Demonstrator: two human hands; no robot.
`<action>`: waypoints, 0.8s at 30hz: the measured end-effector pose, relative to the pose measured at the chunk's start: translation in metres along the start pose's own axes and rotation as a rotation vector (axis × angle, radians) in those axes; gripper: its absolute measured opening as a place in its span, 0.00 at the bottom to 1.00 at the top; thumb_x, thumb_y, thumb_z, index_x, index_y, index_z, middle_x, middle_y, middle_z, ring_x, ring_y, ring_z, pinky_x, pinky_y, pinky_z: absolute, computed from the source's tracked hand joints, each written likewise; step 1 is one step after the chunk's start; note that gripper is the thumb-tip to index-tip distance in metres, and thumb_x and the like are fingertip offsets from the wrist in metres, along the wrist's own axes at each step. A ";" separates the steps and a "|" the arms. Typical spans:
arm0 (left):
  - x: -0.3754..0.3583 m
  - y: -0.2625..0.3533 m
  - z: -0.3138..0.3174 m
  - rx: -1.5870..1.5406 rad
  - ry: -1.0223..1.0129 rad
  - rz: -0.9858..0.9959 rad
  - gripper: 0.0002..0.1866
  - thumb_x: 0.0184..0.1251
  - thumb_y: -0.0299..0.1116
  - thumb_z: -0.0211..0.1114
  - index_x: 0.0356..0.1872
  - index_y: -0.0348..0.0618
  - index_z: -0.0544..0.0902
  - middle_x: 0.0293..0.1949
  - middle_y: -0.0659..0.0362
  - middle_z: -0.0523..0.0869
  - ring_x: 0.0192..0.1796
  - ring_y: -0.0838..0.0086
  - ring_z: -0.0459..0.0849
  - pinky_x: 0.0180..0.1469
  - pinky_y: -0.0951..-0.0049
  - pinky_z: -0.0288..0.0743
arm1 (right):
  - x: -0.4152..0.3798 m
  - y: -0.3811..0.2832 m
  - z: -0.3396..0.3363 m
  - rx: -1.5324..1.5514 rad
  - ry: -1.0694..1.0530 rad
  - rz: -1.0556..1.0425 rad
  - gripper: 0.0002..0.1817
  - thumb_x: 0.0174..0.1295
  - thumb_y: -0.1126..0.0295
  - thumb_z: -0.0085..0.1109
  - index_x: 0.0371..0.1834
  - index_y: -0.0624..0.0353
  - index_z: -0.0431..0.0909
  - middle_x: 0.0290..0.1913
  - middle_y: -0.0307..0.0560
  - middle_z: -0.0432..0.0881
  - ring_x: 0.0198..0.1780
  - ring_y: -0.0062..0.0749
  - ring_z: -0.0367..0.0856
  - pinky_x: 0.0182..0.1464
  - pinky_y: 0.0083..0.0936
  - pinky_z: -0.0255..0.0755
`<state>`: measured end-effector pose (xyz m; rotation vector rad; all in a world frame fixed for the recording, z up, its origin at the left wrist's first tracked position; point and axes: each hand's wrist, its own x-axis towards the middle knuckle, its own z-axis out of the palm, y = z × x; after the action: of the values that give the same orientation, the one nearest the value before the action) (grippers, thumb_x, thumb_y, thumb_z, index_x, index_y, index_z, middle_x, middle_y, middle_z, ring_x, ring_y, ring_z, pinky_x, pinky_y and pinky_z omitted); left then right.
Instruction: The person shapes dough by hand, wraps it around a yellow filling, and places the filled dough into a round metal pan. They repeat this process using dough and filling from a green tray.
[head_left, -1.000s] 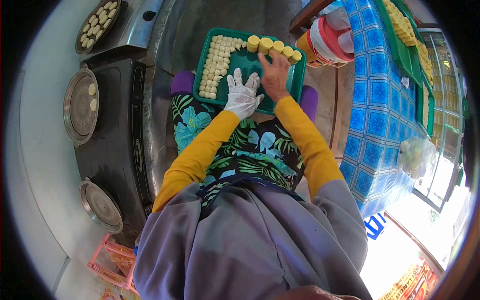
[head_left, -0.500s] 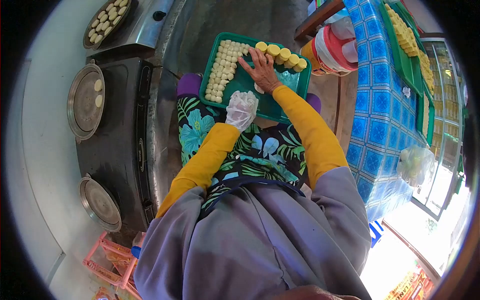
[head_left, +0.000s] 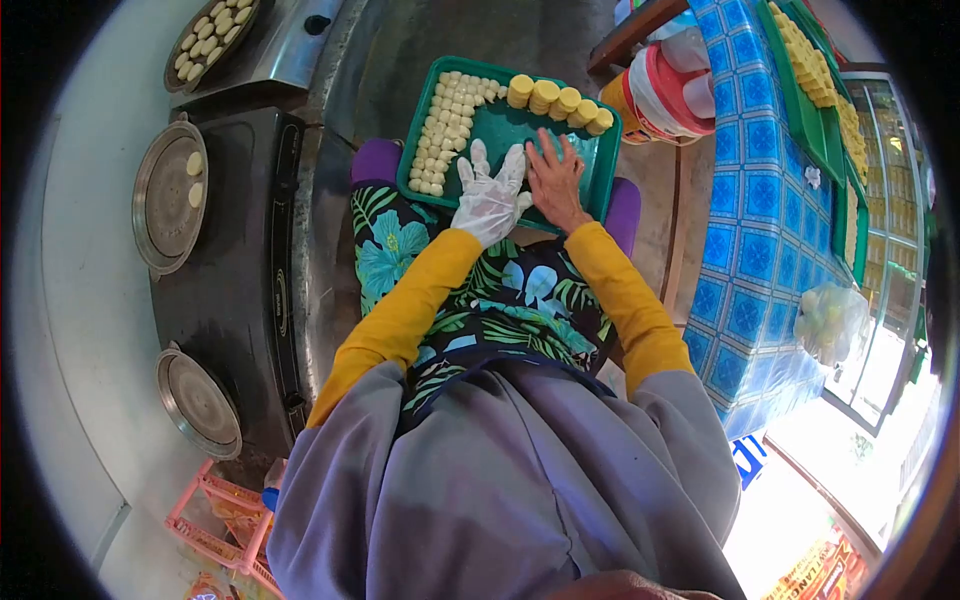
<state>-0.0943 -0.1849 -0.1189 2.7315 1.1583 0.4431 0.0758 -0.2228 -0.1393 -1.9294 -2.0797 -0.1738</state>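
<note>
A green tray (head_left: 592, 208) rests across my lap. Rows of small pale dough balls (head_left: 447, 125) fill its left side, and short stacks of yellow round pieces (head_left: 543, 97) line its far right edge. My left hand (head_left: 488, 200), in a clear plastic glove, lies over the near part of the tray with fingers spread. Close beside it is my bare right hand (head_left: 556, 180), palm down, fingers stretched and apart. Whether any dough lies beneath the hands is hidden.
At left, a black stove (head_left: 235, 255) carries round metal pans, one (head_left: 170, 220) holding two pale flat pieces. Another pan (head_left: 207, 45) of pale pieces sits at the far left. A blue-checked table (head_left: 745, 250) bears green trays (head_left: 818, 125). Buckets (head_left: 655, 95) stand beyond my tray.
My right hand has drawn back toward me from the yellow stacks. My left hand has opened from a closed shape and spread its fingers over the tray.
</note>
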 end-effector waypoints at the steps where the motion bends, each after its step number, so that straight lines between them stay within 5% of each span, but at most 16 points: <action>1: 0.006 -0.002 0.001 -0.033 -0.173 0.025 0.40 0.72 0.55 0.56 0.77 0.43 0.57 0.77 0.50 0.58 0.77 0.35 0.50 0.72 0.32 0.46 | -0.006 0.003 -0.007 -0.009 -0.102 -0.015 0.35 0.60 0.71 0.57 0.74 0.51 0.64 0.78 0.45 0.57 0.74 0.60 0.56 0.65 0.64 0.55; 2: 0.010 -0.003 0.001 -0.065 -0.346 0.053 0.44 0.72 0.60 0.53 0.80 0.47 0.51 0.81 0.55 0.50 0.79 0.34 0.41 0.74 0.30 0.40 | -0.008 0.005 -0.012 -0.017 -0.102 -0.005 0.35 0.60 0.71 0.57 0.74 0.51 0.64 0.78 0.45 0.57 0.74 0.60 0.56 0.65 0.64 0.55; 5: 0.015 -0.002 0.002 -0.008 -0.324 0.056 0.44 0.72 0.64 0.50 0.80 0.49 0.52 0.80 0.58 0.54 0.79 0.35 0.44 0.75 0.32 0.40 | -0.014 0.011 -0.015 -0.085 -0.299 -0.137 0.36 0.63 0.71 0.55 0.77 0.50 0.58 0.81 0.40 0.52 0.77 0.66 0.49 0.67 0.70 0.52; 15: -0.009 -0.009 -0.008 -0.061 -0.200 0.047 0.40 0.72 0.58 0.54 0.79 0.53 0.56 0.78 0.62 0.60 0.77 0.33 0.52 0.71 0.26 0.45 | -0.026 -0.009 -0.010 -0.075 -0.375 -0.106 0.37 0.64 0.67 0.57 0.78 0.45 0.58 0.81 0.37 0.53 0.77 0.64 0.51 0.67 0.69 0.51; 19: -0.002 -0.017 -0.001 -0.046 -0.106 0.053 0.35 0.72 0.52 0.57 0.76 0.50 0.63 0.74 0.58 0.67 0.71 0.32 0.62 0.70 0.28 0.50 | 0.000 0.006 -0.011 -0.074 -0.313 -0.137 0.33 0.67 0.64 0.54 0.77 0.45 0.59 0.81 0.36 0.54 0.77 0.63 0.52 0.68 0.69 0.51; 24: -0.023 -0.034 0.026 -0.207 0.263 -0.031 0.20 0.70 0.39 0.60 0.57 0.39 0.80 0.61 0.51 0.81 0.66 0.35 0.71 0.71 0.34 0.53 | -0.002 -0.007 -0.005 -0.070 -0.315 -0.147 0.29 0.72 0.62 0.50 0.76 0.46 0.61 0.79 0.37 0.57 0.77 0.63 0.51 0.68 0.71 0.50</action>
<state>-0.1240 -0.1787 -0.1564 2.5290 1.1362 0.8869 0.0695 -0.2267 -0.1342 -1.9482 -2.4495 0.0304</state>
